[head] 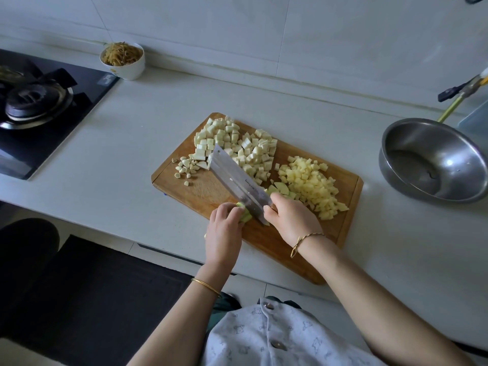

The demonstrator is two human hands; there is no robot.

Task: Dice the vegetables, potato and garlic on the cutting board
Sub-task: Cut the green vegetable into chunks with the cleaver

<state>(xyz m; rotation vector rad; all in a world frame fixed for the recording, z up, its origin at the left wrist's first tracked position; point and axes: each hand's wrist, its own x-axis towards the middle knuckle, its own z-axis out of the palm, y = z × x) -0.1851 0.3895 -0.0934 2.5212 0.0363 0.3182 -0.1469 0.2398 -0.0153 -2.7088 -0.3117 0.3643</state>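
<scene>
Left hand is pinning the green vegetable strip at the near edge of the cutting board, fingers curled over it. Right hand is gripping the cleaver, its blade crossing the strip just right of that hand and pointing toward the board's far-left corner.

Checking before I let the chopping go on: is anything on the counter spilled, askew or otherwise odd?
Nothing is spilled. The cutting board lies skewed to the counter front, its near corner close to the edge. A few garlic pieces sit right by the board's left edge, but on it.
</scene>
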